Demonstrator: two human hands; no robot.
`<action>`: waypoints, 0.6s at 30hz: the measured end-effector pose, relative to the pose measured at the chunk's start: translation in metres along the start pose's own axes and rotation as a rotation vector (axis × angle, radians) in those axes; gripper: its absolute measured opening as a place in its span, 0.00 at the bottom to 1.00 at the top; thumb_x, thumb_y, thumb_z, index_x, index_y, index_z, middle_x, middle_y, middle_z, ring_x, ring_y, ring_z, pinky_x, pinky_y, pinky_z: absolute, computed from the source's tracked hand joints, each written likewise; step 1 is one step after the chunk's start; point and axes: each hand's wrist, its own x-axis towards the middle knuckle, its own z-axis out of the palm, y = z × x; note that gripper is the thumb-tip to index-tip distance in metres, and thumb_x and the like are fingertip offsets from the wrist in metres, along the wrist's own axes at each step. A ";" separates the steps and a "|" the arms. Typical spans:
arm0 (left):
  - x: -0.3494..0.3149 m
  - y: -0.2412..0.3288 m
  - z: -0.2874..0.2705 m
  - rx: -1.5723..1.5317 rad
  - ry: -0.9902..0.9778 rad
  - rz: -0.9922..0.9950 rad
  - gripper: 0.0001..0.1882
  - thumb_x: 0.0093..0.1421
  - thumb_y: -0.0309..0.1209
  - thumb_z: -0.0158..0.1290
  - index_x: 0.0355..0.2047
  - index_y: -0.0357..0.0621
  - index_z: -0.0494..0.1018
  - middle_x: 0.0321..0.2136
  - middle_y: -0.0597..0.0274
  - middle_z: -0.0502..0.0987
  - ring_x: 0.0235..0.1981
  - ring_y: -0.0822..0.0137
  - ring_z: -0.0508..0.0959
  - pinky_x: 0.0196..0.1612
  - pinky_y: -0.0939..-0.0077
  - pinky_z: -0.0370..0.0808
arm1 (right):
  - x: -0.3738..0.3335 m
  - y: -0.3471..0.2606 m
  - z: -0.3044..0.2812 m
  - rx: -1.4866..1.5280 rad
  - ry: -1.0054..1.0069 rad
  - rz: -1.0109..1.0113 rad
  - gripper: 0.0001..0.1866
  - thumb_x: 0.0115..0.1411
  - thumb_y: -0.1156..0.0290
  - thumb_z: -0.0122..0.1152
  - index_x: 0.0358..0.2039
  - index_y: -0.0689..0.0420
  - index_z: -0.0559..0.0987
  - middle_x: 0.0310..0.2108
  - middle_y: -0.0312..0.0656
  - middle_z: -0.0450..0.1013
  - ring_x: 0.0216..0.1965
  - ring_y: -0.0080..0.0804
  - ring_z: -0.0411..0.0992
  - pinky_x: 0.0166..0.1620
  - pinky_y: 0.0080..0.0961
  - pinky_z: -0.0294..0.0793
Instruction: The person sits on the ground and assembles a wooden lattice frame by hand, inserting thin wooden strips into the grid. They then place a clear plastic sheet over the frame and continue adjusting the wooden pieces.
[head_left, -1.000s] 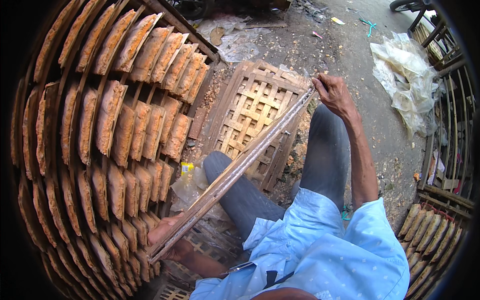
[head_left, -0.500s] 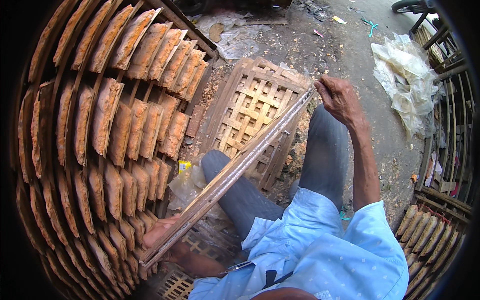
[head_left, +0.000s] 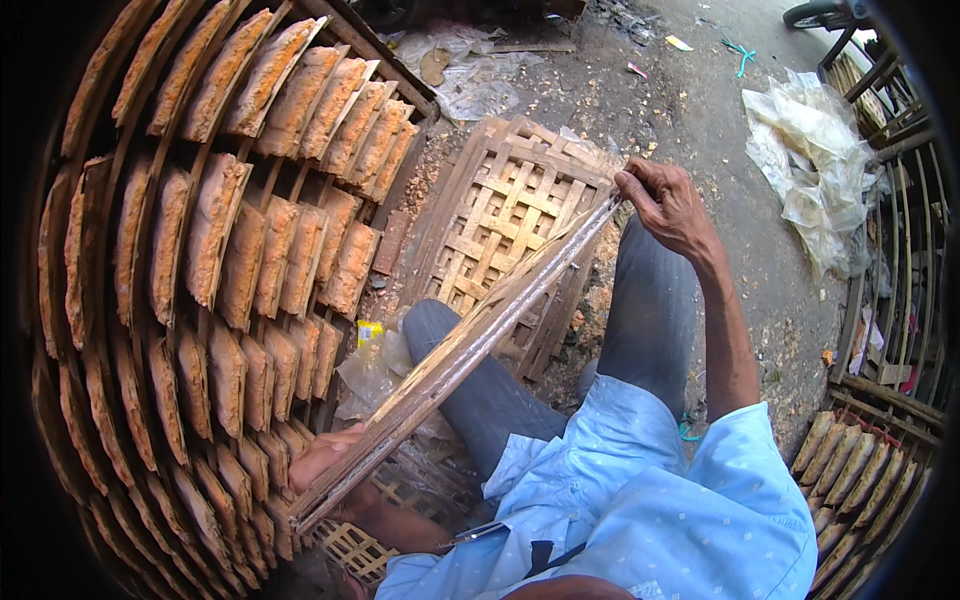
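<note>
Rough grey ground [head_left: 700, 115], littered with crumbs and scraps, runs out behind a rack [head_left: 372, 52] of orange-topped slabs [head_left: 228, 382] on the left. The frame [head_left: 410, 415], long, wooden and seen nearly edge-on, slants across the person's lap, above the woven panels [head_left: 545, 163] on the ground. The right hand [head_left: 663, 205] pinches its upper end, thumb against fingers; the left hand [head_left: 325, 457] is curled round its lower end, the grip partly hidden behind the wood.

That lower end lies close to the slabs; whether it touches, I cannot tell. A swing leftward could knock or scrape them. The right hand's narrow pinch looks the weaker hold: if the frame twists, that end may slip and drop onto the panels. Rough edges could also splinter into bare fingers.
</note>
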 end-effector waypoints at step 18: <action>0.008 0.004 0.009 -0.015 0.094 0.008 0.19 0.75 0.42 0.54 0.42 0.34 0.69 0.22 0.51 0.79 0.23 0.61 0.81 0.29 0.65 0.82 | -0.005 -0.066 -0.004 0.065 -0.104 -0.092 0.15 0.72 0.66 0.59 0.32 0.64 0.77 0.21 0.46 0.66 0.24 0.35 0.66 0.33 0.40 0.67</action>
